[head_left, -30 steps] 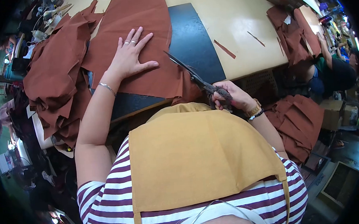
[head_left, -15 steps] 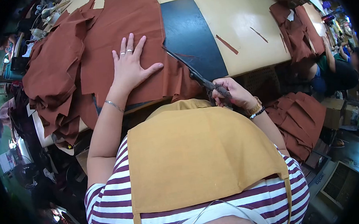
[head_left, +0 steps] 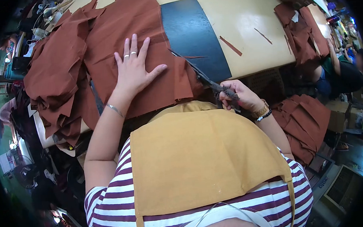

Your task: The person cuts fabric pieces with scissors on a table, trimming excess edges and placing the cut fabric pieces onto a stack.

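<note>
My left hand (head_left: 135,70) lies flat with spread fingers on a large rust-brown fabric piece (head_left: 119,26). Two rings and a bracelet are on it. My right hand (head_left: 240,95) is wrapped round the dark-wrapped handles of long scissors (head_left: 204,77). Their blades point up and left, with the tips at the fabric's right edge. Beneath the fabric, a dark blue board (head_left: 193,30) shows to the right. A thin brown strip (head_left: 194,57) extends from the fabric edge over the board.
Crumpled brown fabric (head_left: 56,70) is heaped at the left. Thin scraps (head_left: 230,45) lie on the cream table (head_left: 242,11). More brown fabric (head_left: 303,125) is stacked at the lower right. Another person's arm (head_left: 333,56) rests near fabric at the right.
Over the last second, my left hand has moved down slightly, and the fabric beneath has shifted left and turned. The scissors remain in my right hand, now slightly further right.
</note>
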{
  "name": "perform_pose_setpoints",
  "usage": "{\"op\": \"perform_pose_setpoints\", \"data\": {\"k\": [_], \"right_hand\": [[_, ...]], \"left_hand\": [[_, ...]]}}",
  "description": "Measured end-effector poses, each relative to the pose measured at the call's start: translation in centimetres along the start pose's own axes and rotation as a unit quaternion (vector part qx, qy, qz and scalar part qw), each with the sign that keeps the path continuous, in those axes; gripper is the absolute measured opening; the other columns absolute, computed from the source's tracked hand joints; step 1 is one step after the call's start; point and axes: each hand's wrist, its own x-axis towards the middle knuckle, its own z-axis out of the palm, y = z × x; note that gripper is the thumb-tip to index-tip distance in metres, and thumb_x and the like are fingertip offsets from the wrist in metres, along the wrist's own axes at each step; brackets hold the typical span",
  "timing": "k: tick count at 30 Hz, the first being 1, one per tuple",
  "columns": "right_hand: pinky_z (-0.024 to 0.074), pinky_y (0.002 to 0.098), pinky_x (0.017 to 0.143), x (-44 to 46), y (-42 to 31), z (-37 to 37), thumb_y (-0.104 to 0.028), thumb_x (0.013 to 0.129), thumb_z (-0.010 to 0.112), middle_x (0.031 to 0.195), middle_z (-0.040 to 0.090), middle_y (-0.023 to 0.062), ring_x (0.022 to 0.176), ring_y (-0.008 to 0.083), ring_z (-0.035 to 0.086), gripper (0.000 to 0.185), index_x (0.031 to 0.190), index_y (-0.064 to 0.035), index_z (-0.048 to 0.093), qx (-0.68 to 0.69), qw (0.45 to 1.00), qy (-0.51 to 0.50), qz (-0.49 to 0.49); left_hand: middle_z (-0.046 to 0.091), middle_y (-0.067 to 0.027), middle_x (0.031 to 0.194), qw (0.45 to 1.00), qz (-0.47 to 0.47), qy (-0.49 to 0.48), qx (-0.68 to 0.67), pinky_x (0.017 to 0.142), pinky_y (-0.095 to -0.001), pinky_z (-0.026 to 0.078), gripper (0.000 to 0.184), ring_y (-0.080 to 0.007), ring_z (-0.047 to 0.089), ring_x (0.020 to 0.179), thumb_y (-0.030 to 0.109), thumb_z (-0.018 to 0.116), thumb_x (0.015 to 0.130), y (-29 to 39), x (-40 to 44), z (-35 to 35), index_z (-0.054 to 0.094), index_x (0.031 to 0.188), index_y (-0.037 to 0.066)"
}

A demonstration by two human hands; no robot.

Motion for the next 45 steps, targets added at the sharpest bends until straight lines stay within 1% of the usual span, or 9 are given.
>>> {"op": "perform_pose_setpoints", "data": {"k": [2,5,12,20,25,29,33,38,45], "right_hand": [[0.0471,0.0212,0.053,0.2,0.3,-0.6,-0.022,0.085,0.067,0.064,0.057,-0.0008,0.054,0.0064,0.056,0.021,0.079,-0.0055,0.056,-0.012,1.0,-0.008,-0.005],[0.046,0.0221,0.051,0.7,1.2,-1.3,-0.03,0.084,0.069,0.071,0.057,0.0009,0.057,0.0074,0.055,0.03,0.082,-0.0038,0.054,0.008,0.999,-0.024,-0.021],[0.0471,0.0229,0.056,0.6,0.1,-1.5,-0.025,0.085,0.066,0.066,0.054,0.0012,0.058,0.0076,0.055,0.026,0.078,-0.0046,0.053,-0.001,0.999,-0.035,-0.021],[0.046,0.0221,0.054,0.4,0.0,-1.4,-0.02,0.085,0.067,0.065,0.054,-0.0013,0.054,0.0074,0.055,0.02,0.078,-0.006,0.054,-0.03,0.999,-0.02,-0.005],[0.0457,0.0204,0.053,-0.5,0.2,-0.4,-0.016,0.086,0.064,0.065,0.055,-0.0019,0.055,0.0064,0.055,0.016,0.079,-0.006,0.054,-0.032,0.999,0.025,0.006],[0.0437,0.0194,0.051,-0.3,0.9,-0.6,-0.021,0.086,0.065,0.064,0.057,-0.0004,0.055,0.0063,0.056,0.02,0.078,-0.0059,0.055,0.026,1.0,0.004,-0.001],[0.0405,0.0179,0.047,0.2,1.0,-1.1,-0.024,0.086,0.067,0.063,0.058,-0.0007,0.052,0.0054,0.056,0.022,0.079,-0.0063,0.055,-0.013,1.0,-0.005,-0.01],[0.0425,0.0179,0.048,-0.1,0.7,-0.9,-0.023,0.085,0.067,0.064,0.058,-0.0011,0.053,0.0047,0.056,0.021,0.08,-0.0062,0.056,-0.019,1.0,0.006,-0.015],[0.0467,0.0204,0.052,-0.7,1.2,-0.8,-0.02,0.085,0.068,0.064,0.057,-0.0011,0.054,0.0058,0.057,0.019,0.081,-0.0048,0.056,-0.004,1.0,0.003,-0.009]], "left_hand": [[0.013,-0.0143,0.155,0.999,0.047,-0.012,-0.014,0.107,-0.0649,0.012,0.095,-0.0341,0.009,0.143,0.073,0.054,0.074,-0.6,0.9,-0.6,0.025,0.148,0.021],[0.014,-0.0143,0.155,0.997,0.061,-0.026,-0.028,0.108,-0.0637,0.012,0.095,-0.0335,0.01,0.143,0.072,0.057,0.072,-0.7,1.5,-0.3,0.026,0.147,0.022],[0.015,-0.0159,0.154,0.994,0.099,-0.025,-0.051,0.107,-0.0644,0.012,0.095,-0.0358,0.011,0.142,0.07,0.059,0.071,-1.2,1.8,-0.5,0.028,0.147,0.021],[0.016,-0.0159,0.154,0.994,0.085,-0.028,-0.058,0.108,-0.0634,0.012,0.098,-0.0353,0.011,0.142,0.073,0.059,0.07,-1.2,1.8,-0.6,0.029,0.146,0.02],[0.016,-0.0154,0.154,0.996,0.071,-0.018,-0.044,0.108,-0.0632,0.012,0.098,-0.0344,0.012,0.142,0.074,0.058,0.069,-0.8,1.8,-0.3,0.029,0.146,0.02],[0.017,-0.0152,0.154,0.997,0.064,-0.024,-0.032,0.108,-0.063,0.012,0.098,-0.0333,0.011,0.143,0.073,0.059,0.069,-0.4,1.9,-0.4,0.028,0.147,0.021],[0.017,-0.015,0.154,0.997,0.066,-0.028,-0.031,0.109,-0.0624,0.012,0.098,-0.0331,0.011,0.143,0.072,0.059,0.069,-0.4,1.9,-0.6,0.028,0.147,0.021],[0.017,-0.0149,0.154,0.997,0.067,-0.025,-0.029,0.109,-0.0621,0.012,0.098,-0.033,0.011,0.143,0.072,0.059,0.069,-0.4,1.9,-0.5,0.028,0.147,0.022],[0.017,-0.0169,0.153,0.997,0.065,-0.01,-0.041,0.106,-0.0669,0.012,0.101,-0.0348,0.012,0.142,0.076,0.057,0.067,-0.4,1.9,0.0,0.03,0.146,0.018]]}}
